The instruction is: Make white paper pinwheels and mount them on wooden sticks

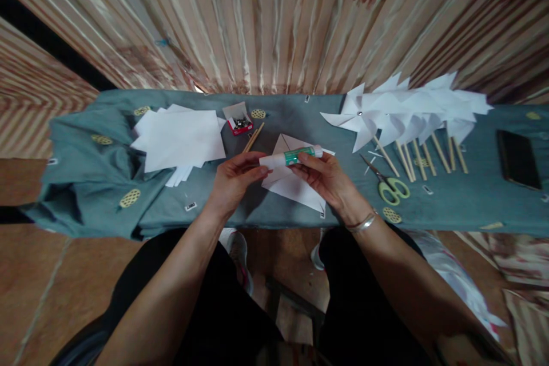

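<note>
Both hands hold a green and white glue stick [297,155] level above the cloth. My left hand [235,178] pinches its long white end, thumb and fingers closed. Wrapped round the green body near the other end is my right hand [322,177], with a silver bracelet at the wrist. Beneath the glue stick lies a creased white paper square [295,189], partly hidden by the hands. Two or so wooden sticks [255,136] lie just beyond my left hand. A small red box [240,124] of shiny metal pins stands open behind them.
A stack of white paper sheets [184,140] lies at the left. Several white paper pinwheels [403,108] on wooden sticks overlap at the right. Green-handled scissors [391,190] and a dark phone [518,159] rest on the green tablecloth [240,214]. A striped curtain [274,23] hangs behind.
</note>
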Tool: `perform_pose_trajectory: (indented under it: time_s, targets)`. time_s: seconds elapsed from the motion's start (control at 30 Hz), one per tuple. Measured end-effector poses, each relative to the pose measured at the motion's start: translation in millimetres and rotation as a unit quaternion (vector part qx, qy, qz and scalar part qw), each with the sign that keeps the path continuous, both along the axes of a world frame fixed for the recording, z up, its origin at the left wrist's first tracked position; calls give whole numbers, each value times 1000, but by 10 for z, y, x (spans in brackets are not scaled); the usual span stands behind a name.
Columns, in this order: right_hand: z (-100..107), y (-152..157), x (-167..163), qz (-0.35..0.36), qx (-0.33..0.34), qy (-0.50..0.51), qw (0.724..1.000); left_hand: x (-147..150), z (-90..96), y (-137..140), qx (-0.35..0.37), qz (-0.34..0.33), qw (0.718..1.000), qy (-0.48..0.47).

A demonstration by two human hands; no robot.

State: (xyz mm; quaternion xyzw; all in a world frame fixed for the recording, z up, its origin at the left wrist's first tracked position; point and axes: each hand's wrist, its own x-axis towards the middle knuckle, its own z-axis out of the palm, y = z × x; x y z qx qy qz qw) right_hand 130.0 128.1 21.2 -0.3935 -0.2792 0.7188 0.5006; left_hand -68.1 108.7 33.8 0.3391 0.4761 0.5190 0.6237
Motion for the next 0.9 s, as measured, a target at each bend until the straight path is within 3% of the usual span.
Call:
perform_pose_trajectory:
  time_s: [0.47, 0.73, 0.83, 0.9]
  targets:
    - [15, -50, -105, 19, -2, -17, 1000, -15, -23, -20, 26, -23, 996, 87]
    - [-38, -81, -121, 64, 20, -75, 995, -37, -123, -8, 84, -41, 980, 177]
    - [-36, -48, 4, 43, 65, -120, 990, -186, -126, 31, 98, 12, 964, 245]
    - [-18, -35, 102, 24, 84, -155, 984, -330, -110, 61, 107, 78, 933, 336]
